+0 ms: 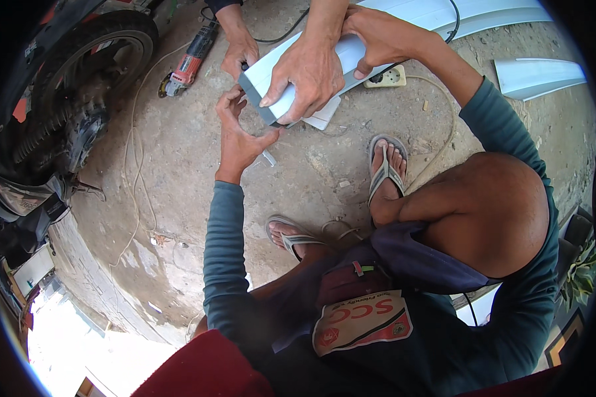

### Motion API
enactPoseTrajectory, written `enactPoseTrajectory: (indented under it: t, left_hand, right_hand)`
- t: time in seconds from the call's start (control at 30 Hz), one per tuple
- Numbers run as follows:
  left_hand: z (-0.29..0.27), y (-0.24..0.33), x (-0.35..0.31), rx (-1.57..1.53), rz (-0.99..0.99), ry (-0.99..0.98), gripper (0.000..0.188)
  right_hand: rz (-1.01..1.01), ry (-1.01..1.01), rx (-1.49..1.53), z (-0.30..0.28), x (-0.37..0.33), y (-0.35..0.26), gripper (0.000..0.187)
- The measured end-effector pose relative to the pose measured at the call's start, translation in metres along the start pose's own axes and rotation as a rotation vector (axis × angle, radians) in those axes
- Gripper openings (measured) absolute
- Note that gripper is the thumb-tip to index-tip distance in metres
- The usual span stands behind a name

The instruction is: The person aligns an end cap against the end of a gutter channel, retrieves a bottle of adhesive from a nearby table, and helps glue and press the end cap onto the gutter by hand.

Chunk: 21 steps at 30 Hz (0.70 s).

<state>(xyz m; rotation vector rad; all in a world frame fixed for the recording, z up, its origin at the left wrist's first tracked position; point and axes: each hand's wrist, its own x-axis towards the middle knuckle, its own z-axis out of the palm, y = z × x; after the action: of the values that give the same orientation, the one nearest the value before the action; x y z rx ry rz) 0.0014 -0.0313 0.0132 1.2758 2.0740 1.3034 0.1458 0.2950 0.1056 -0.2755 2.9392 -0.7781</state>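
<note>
A long white panel (275, 71) with a dark grey end piece (251, 99) slants across the top middle. My right hand (381, 34) grips the panel farther along, its thumb over the near side. Close to the end piece, my left hand (242, 139) curves in a wide C, fingers and thumb apart; whether the fingertips touch it I cannot tell. Another person's hand (311, 73) presses on top of the panel. That person's other hand (240, 53) is at the far edge by the end piece.
A red and grey angle grinder (191, 61) lies on the rough ground at the far left. A white power socket block (385, 77) with cables sits under the panel. A motorcycle wheel (93, 63) stands at left; a cut white piece (540, 77) lies far right.
</note>
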Motion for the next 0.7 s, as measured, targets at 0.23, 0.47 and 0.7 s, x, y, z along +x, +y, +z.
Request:
enactPoseTrajectory:
  t: [0.23, 0.47, 0.7]
  left_hand:
    - [-0.004, 0.0, 0.0, 0.011, -0.02, 0.015, 0.105]
    - [-0.002, 0.006, 0.002, -0.041, -0.026, 0.011, 0.1]
    - [-0.007, 0.003, 0.0, -0.058, -0.018, 0.018, 0.108]
  right_hand:
    - [0.311, -0.025, -0.024, 0.006, -0.002, -0.011, 0.076]
    - [0.255, -0.025, -0.042, -0.001, -0.005, -0.013, 0.083]
    - [0.246, -0.08, -0.014, -0.009, 0.004, -0.015, 0.087]
